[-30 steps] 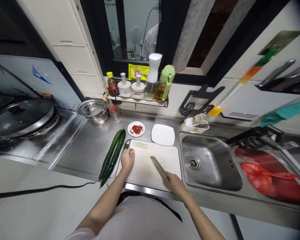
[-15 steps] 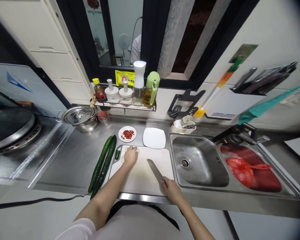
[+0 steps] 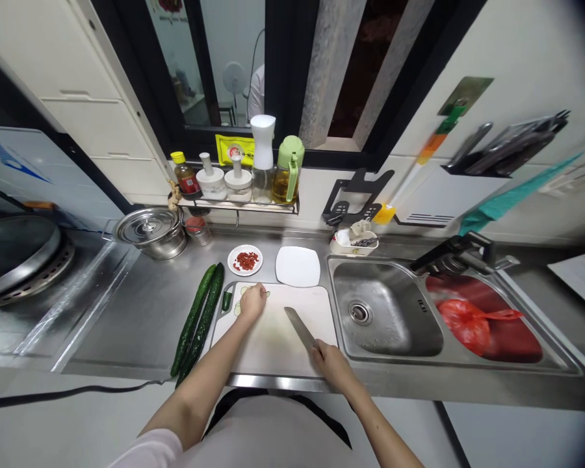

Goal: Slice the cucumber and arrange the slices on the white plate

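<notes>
My left hand (image 3: 253, 302) is over the upper left of the white cutting board (image 3: 285, 351), fingers drawn together at a pale cucumber slice (image 3: 267, 294). More cucumber slices (image 3: 238, 308) lie beside and partly under this hand. A short dark green cucumber end (image 3: 227, 301) rests at the board's grey handle corner. My right hand (image 3: 332, 365) is wrapped round the handle of a kitchen knife (image 3: 299, 328), its blade pointing up and left above the board's right half. Left of the board lie two whole cucumbers (image 3: 199, 325), side by side.
Behind the board are a small plate of chopped red pieces (image 3: 246, 260) and a white square plate (image 3: 298, 266). A metal sink (image 3: 394, 325) is at the right, with a red plastic bag (image 3: 468, 325) beyond. A lidded pot (image 3: 151, 234) stands at the left, below a condiment shelf (image 3: 238, 205).
My left hand's fingers have drawn in from lying over the slices to a closed shape with a slice at the tips. My right hand keeps the knife in nearly the same place.
</notes>
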### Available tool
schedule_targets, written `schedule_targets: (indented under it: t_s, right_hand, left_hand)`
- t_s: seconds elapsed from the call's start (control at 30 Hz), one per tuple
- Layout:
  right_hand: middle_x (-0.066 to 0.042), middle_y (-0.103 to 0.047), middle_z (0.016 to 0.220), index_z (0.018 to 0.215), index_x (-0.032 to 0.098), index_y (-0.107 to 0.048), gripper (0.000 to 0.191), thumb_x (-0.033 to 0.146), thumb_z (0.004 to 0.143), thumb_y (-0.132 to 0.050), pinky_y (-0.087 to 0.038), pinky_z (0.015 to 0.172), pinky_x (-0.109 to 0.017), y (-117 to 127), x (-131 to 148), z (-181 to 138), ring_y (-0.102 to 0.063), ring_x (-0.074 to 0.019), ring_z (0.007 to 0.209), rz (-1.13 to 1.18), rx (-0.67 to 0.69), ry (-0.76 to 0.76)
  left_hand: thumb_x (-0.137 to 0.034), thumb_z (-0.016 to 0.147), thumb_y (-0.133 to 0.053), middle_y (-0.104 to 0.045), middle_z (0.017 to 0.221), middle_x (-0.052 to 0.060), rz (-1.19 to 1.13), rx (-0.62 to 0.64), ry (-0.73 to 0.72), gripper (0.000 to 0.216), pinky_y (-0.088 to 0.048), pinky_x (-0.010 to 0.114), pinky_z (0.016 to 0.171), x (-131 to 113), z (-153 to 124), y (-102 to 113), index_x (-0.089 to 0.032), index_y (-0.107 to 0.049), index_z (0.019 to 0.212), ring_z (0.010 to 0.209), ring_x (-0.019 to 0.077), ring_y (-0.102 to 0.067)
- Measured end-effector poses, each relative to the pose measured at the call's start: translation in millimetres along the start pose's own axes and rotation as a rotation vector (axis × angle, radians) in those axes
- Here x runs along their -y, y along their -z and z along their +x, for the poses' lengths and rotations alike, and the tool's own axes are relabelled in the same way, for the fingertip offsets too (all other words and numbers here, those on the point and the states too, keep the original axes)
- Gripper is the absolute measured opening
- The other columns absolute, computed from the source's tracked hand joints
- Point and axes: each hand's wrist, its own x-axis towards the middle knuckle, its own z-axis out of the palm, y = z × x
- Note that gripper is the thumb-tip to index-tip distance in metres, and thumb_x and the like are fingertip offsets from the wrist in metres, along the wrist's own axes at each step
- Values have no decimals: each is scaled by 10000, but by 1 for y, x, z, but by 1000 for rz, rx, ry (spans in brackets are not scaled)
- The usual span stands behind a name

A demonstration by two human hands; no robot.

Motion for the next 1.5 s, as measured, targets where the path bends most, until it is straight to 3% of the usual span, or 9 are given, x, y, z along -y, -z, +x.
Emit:
schedule_targets:
  t_s: [0.13, 0.3, 0.87, 1.5]
  right_hand:
    - [-56, -694, 910, 1023, 204, -589, 267, 288, 958, -345, -293, 636, -232, 1, 4, 0, -621, -177, 862, -23, 12, -1]
    - [-72, -686, 914, 1030, 180, -596, 275, 301, 960, -359, -293, 636, -239, -5, 3, 3, -620, -181, 876, -29, 12, 17]
    - [-121, -693, 952, 1116, 192, -565, 320, 307, 993, -292, -372, 725, -276, 5, 28, 0, -644, -226, 937, -286, 34, 121]
    - [-144, -695, 945, 1076, 167, -593, 323, 285, 979, -308, -398, 753, -300, 8, 40, 5, -647, -252, 953, -324, 78, 165]
  left_hand:
    - [-218, 788, -625, -693, 820, 6, -185, 72, 66, 74, -409, 224, 673, 5, -8, -1, -201, -648, 856, 756, 132, -611]
    - [-209, 751, -654, -684, 781, -8, -243, 117, 110, 64, -397, 210, 635, 17, -27, -9, -196, -653, 814, 716, 117, -604]
    - [-171, 799, -571, -686, 855, 30, -63, 70, 101, 94, -393, 256, 710, 38, -50, -15, -209, -629, 863, 837, 172, -612]
    - [-182, 847, -548, -660, 912, 55, -54, 55, 79, 65, -380, 258, 707, 39, -50, -17, -182, -610, 868, 849, 167, -590]
